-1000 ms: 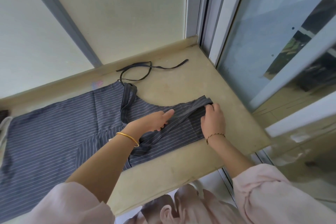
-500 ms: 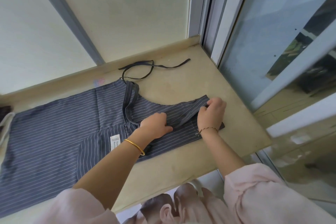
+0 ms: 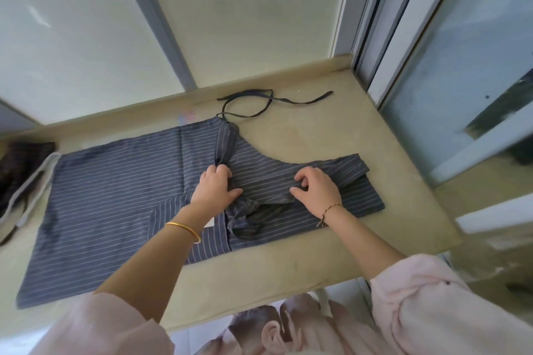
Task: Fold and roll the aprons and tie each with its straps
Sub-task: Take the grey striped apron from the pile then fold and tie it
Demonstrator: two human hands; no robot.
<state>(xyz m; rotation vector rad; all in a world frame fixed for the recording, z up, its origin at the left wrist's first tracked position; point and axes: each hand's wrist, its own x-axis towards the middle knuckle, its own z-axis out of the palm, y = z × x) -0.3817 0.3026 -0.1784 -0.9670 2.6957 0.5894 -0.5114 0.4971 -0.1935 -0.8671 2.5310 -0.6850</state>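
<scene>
- Pale pink sleeves (image 3: 432,300) fill the nearest edge, on the person's side of the apron, both pushed up the forearms
- A beige stone ledge (image 3: 288,265) carries the apron (image 3: 115,196), a dark grey-blue cloth with thin white stripes, spread flat along it
- The apron's right end is folded back over itself in a long band
- A gold bangle (image 3: 184,229) sits on the left wrist above the apron's near edge, and a thin cord bracelet (image 3: 331,207) on the right wrist
- A bunched strap (image 3: 248,219) lies on the apron between the two wrists
- Left hand (image 3: 215,190) rests on the middle of the apron, fingers bent down onto the cloth at the end of a folded strip, thumb out to the side; whether it pinches the cloth cannot be told
- Right hand (image 3: 315,189) sits on the folded band, fingers curled, fingertips and thumb pinching the band's edge
- Left of the apron lies a dark cloth with a pale grey strap (image 3: 28,181), partly cut off by the frame
- Beyond the apron's far edge a second dark strap (image 3: 259,104) loops loose across the bare ledge
- Behind the apron rise pale wall panels split by a slanting grey bar (image 3: 155,23)
- Right of the apron stands a sliding glass window in a pale metal frame (image 3: 403,23)
</scene>
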